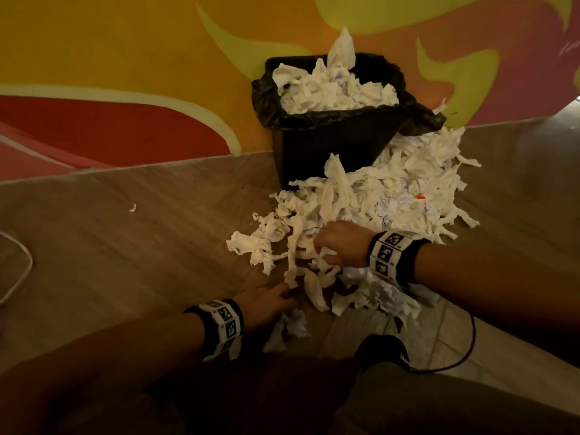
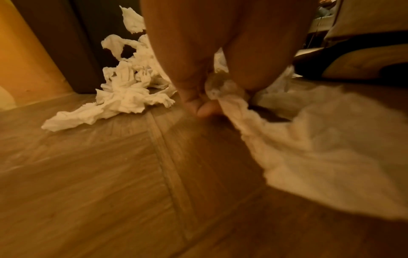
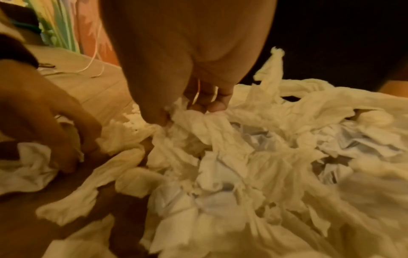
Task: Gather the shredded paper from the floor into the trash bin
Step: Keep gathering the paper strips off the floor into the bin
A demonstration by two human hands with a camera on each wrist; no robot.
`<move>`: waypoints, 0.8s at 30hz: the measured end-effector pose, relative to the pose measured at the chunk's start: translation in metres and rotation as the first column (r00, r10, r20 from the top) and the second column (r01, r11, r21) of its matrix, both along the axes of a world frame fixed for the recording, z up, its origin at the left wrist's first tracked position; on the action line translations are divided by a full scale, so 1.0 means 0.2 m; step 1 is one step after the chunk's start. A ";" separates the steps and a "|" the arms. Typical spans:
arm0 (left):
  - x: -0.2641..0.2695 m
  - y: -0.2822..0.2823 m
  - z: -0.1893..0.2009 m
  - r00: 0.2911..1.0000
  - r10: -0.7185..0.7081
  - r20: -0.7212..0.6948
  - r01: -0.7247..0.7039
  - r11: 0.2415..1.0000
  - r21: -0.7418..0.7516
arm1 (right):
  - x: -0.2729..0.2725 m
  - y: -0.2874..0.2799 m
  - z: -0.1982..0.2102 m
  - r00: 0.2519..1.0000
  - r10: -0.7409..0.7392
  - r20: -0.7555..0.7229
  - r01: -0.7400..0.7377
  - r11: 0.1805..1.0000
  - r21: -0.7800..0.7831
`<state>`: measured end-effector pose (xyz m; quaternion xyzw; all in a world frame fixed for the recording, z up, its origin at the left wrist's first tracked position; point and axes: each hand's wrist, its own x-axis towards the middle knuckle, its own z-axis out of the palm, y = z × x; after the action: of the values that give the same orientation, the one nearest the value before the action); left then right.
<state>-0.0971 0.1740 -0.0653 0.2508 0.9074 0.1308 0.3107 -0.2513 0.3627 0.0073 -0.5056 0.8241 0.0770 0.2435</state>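
A big heap of white shredded paper (image 1: 370,208) lies on the wood floor in front of and right of a black trash bin (image 1: 329,146) lined with a black bag and heaped with paper. My right hand (image 1: 329,246) reaches into the near part of the heap, fingers curled around a bunch of strips (image 3: 187,117). My left hand (image 1: 276,296) is low at the heap's near-left edge, fingers bent and pinching a strip (image 2: 223,90) against the floor. The shredded paper (image 3: 253,165) fills the right wrist view, with my left hand (image 3: 66,148) at its left.
The bin stands against a wall (image 1: 125,73) painted yellow, orange and red. One stray scrap (image 1: 133,208) lies far left on the floor. A white cable (image 1: 18,265) loops at the left edge. A black cable (image 1: 464,350) runs near my leg at the lower right.
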 end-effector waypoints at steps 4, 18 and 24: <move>-0.07 -0.03 0.03 1.000 0.007 0.012 -0.007 1.000 0.028 | -0.04 0.01 0.04 0.978 -0.147 0.150 0.176 0.963 -0.206; -0.37 -0.40 0.23 0.865 0.448 0.224 -0.486 0.859 0.158 | 0.13 -0.17 -0.08 0.990 0.034 0.133 -0.046 0.995 0.086; -0.38 -0.50 0.18 0.808 0.562 0.175 -0.587 0.792 0.167 | 0.18 -0.18 -0.15 0.963 0.187 0.192 -0.222 0.958 0.181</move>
<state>-0.1737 0.0746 -0.0290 -0.0134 0.9016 0.3299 0.2797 -0.2156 0.3261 -0.0224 -0.5659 0.7309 0.1406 0.3547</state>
